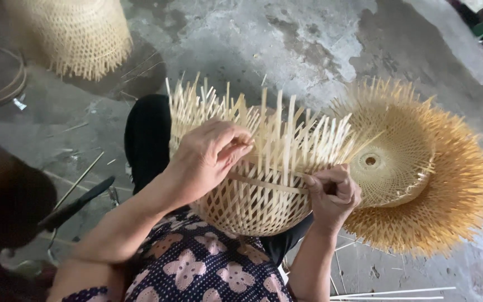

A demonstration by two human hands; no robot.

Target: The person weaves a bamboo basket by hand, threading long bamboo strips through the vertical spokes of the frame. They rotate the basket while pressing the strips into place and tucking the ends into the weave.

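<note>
Both hands (211,159) (334,193) grip the bamboo basket (258,190) between them.

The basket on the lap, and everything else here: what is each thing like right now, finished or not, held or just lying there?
Basket: unfinished, loose strip ends sticking up, held on the lap.
Flat strip: lying across the basket's weave, pinched by the right hand.
Left hand: gripping the upright strips.
Stacked baskets: on the floor, untouched.
Far basket: upside down, fringed edge unfinished.
</note>
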